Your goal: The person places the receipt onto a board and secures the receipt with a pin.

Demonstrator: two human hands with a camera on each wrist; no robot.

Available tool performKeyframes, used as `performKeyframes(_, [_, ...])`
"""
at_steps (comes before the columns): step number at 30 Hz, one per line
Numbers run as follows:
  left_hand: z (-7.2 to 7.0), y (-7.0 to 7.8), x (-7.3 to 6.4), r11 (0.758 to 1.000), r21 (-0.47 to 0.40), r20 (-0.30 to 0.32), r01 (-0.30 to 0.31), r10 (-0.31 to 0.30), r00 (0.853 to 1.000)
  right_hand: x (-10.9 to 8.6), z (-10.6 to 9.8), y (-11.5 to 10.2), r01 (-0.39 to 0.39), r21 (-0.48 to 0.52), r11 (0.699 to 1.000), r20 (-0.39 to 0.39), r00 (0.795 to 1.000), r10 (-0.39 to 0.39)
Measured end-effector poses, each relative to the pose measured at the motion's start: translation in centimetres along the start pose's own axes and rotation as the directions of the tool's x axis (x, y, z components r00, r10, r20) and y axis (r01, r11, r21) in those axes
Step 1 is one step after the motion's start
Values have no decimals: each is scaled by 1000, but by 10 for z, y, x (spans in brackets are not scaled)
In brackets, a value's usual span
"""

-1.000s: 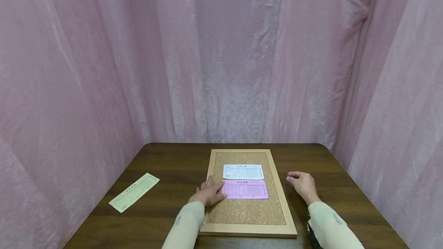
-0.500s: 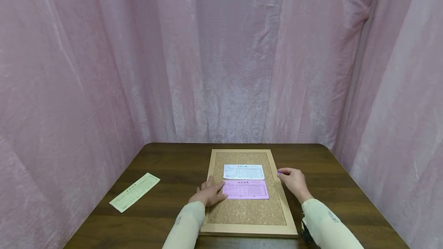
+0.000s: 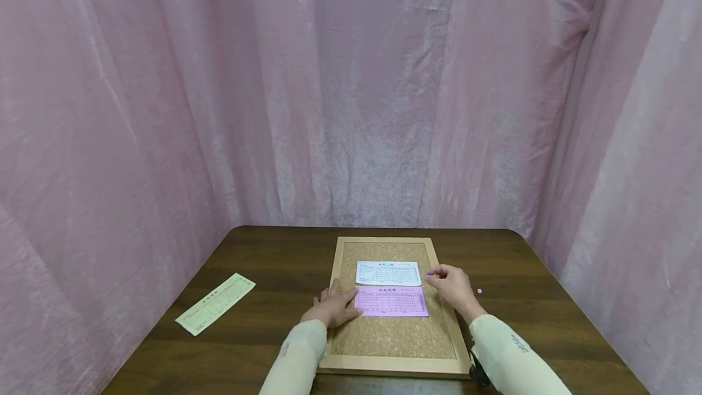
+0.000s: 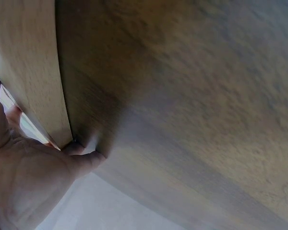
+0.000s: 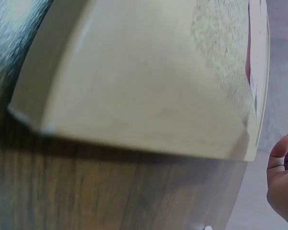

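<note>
A wood-framed cork board (image 3: 392, 340) lies on the table, bearing a white printed slip (image 3: 388, 274) and just below it a pink printed slip (image 3: 392, 302). My left hand (image 3: 331, 309) rests spread over the board's left frame, thumb and index fingertip at the pink slip's left edge. In the left wrist view, its fingers (image 4: 89, 162) reach past the frame's edge. Between thumb and index finger, my right hand (image 3: 454, 288) pinches a small purple thumbtack (image 3: 429, 274), over the board beside the white slip's right edge. A small green spot marks the white slip's top.
A pale green slip (image 3: 216, 303) lies slanted on the brown table (image 3: 274, 255) at the left. One small round pinkish piece (image 3: 479, 291) lies right of the board. Pink curtains (image 3: 373, 90) enclose the table's back and sides.
My right hand has moved left from beside the board to above its right part, carrying the purple thumbtack. The pinkish piece on the table has come into sight. My left hand stays put.
</note>
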State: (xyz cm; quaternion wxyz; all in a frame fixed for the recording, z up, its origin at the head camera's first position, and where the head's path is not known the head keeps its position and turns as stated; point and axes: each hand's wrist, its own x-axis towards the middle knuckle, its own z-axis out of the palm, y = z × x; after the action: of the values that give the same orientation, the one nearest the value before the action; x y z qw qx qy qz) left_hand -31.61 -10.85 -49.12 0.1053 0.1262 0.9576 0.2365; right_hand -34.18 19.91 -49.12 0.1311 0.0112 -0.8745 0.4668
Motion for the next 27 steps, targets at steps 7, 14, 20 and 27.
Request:
performKeyframes(7, [2, -3, 3, 1000, 7, 2, 3, -3, 1000, 2, 8, -4, 22, -5, 1000, 18, 1000, -22])
performKeyframes(14, [3, -4, 4, 1000, -6, 2, 13, -13, 1000, 1, 15, -11, 6, 9, 1000, 35, 999, -6])
performKeyframes(20, [1, -1, 1, 999, -29, 6, 17, -17, 1000, 3, 21, -14, 16, 23, 1000, 48, 999, -17])
performKeyframes(27, [2, -2, 2, 1000, -19, 8, 20, -20, 1000, 5, 30, -17, 28, 42, 999, 67, 997, -30])
